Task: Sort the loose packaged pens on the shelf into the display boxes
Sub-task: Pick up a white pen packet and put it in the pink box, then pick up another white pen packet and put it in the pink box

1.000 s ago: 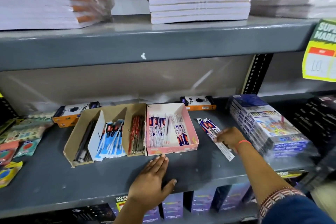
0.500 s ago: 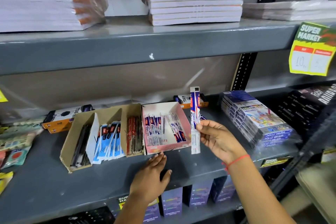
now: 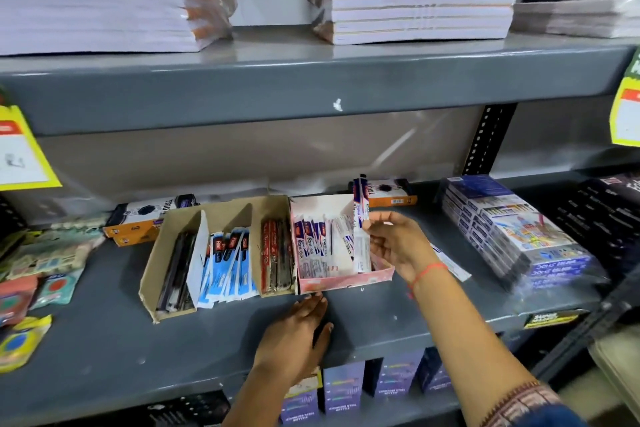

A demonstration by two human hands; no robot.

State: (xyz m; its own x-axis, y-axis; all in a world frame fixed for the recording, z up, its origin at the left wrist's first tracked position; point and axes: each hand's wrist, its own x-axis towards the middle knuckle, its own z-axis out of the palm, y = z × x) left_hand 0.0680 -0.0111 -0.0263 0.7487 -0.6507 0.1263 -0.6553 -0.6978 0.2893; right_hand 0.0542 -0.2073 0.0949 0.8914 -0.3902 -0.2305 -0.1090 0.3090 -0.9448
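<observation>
Right hand [image 3: 398, 246] pinching packaged pen [image 3: 360, 229] upright over pink display box [image 3: 346, 282]; left hand [image 3: 294, 336] open, flat on shelf [image 3: 104, 340].

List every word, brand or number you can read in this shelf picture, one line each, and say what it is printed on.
"TRIO": on the black and orange box behind the brown display box.
Price tag at left: print too blurred to read.
Yellow tag at right: cut off, unreadable.
Packaged pen in the right hand: lettering too blurred.
Label on the shelf edge: too blurred.
</observation>
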